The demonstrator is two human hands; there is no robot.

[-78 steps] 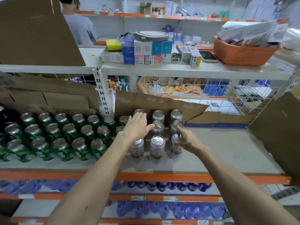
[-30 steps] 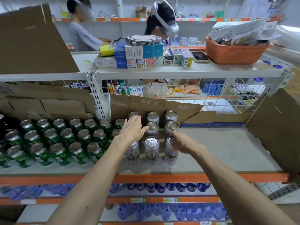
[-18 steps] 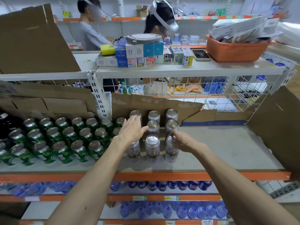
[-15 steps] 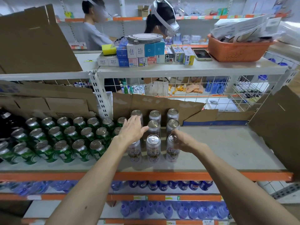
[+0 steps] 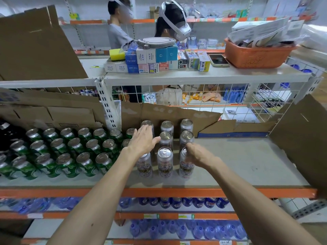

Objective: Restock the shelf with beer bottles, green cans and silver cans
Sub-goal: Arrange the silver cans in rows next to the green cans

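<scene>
Squaring the silver cans (image 5: 165, 162), centre of the frame
My left hand (image 5: 141, 143) lies flat, fingers straight, over the left column; my right hand (image 5: 199, 155) touches the top of the front-right can (image 5: 184, 167), grip unclear. I'd press both sides inward evenly, keeping rows straight on the shelf (image 5: 247, 165).

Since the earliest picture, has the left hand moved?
No. The left hand still covers the left column of silver cans, fingertips at the rear can.
</scene>
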